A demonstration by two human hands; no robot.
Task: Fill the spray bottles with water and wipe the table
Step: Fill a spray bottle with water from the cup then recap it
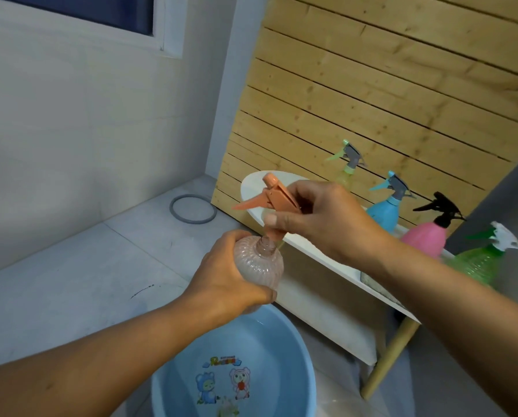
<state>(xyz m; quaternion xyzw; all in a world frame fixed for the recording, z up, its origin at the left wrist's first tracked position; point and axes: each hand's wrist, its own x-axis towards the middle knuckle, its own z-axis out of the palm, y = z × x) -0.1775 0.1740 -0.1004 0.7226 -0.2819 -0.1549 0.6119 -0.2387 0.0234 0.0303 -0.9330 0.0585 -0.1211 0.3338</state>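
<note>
Peach spray bottle (259,263) is hovering over the blue basin (281,341), left hand (227,278) gripping its ribbed belly while right hand (320,218) fingers are pinching the trigger head (272,197) at the neck. Thin plastic probably flexes and slips when wet; holding the belly firmly seems wisest.

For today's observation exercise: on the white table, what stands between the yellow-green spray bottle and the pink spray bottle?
In the head view, the blue spray bottle stands between the yellow-green spray bottle and the pink spray bottle on the white table.
</note>
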